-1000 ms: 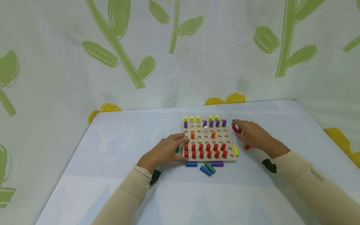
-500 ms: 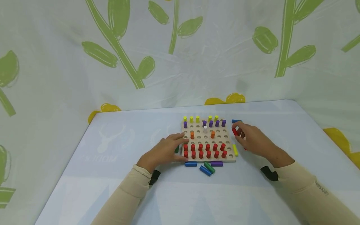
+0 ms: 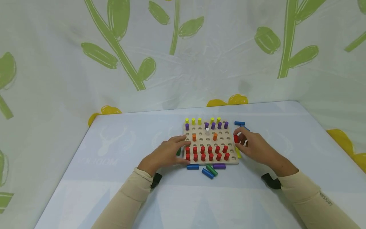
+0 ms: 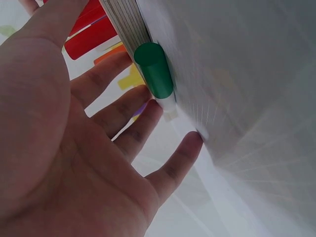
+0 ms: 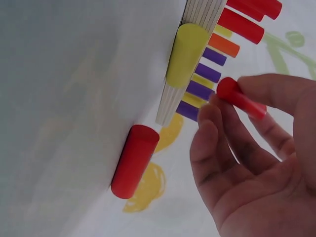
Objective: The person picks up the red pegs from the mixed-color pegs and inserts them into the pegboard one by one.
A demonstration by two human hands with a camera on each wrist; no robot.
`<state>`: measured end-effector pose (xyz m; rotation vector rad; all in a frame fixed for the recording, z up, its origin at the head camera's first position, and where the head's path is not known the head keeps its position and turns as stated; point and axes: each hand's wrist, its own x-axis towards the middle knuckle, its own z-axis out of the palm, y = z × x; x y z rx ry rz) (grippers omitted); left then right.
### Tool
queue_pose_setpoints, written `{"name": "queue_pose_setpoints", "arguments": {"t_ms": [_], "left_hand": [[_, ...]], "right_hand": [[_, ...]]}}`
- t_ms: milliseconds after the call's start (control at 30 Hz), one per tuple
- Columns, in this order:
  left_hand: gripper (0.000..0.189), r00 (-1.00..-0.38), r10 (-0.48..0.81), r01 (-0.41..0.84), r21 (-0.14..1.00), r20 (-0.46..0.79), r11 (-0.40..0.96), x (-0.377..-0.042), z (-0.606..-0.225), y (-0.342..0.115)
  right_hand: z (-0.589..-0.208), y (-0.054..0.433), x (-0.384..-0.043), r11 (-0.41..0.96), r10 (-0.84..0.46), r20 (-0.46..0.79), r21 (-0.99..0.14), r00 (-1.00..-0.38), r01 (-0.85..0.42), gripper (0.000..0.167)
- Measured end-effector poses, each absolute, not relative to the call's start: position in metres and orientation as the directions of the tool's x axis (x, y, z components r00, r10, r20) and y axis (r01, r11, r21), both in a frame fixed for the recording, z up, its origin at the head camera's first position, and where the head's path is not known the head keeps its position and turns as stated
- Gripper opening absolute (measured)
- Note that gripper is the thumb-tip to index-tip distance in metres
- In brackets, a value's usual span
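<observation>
A wooden pegboard [image 3: 235, 161] lies on the table, with two red rows in front and orange, white, purple and yellow pegs farther back. My left hand [image 3: 167, 152] rests on its left edge, fingers spread. Beside that edge, a green peg [image 4: 155, 74] lies close to the fingers. My right hand [image 3: 255, 147] pinches a red peg [image 5: 244, 101] between thumb and fingers at the board's right side, raised off the table. In the right wrist view, a yellow peg [image 5: 186, 57] lies along the board's side and another red peg [image 5: 135, 163] is on the table.
In front of the board lie a blue peg [image 3: 193, 167], a second blue peg [image 3: 207, 173], a green peg [image 3: 212, 170] and a purple peg [image 3: 219, 166]. Behind the right hand are two more blue pegs [image 3: 239, 123]. A leaf-patterned cloth [image 3: 223, 63] hangs behind the table.
My right hand has lifted the red peg and brought it slightly nearer and toward the board's right edge, uncovering the blue pegs behind. The left hand stays in place.
</observation>
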<state>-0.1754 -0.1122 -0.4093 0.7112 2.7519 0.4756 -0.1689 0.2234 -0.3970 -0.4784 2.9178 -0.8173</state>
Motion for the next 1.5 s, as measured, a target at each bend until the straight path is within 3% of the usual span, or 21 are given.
{"name": "queue_pose_setpoints", "arguments": {"t_ms": [1500], "left_hand": [[0.080,-0.846,0.507,0.421,0.375,-0.168,0.826,-0.1750,-0.4071,-0.1121]], "right_hand": [[-0.4025,0.2149,-0.1640,0.808,-0.399,-0.057,-0.493,-0.915,-0.322,0.026]]}}
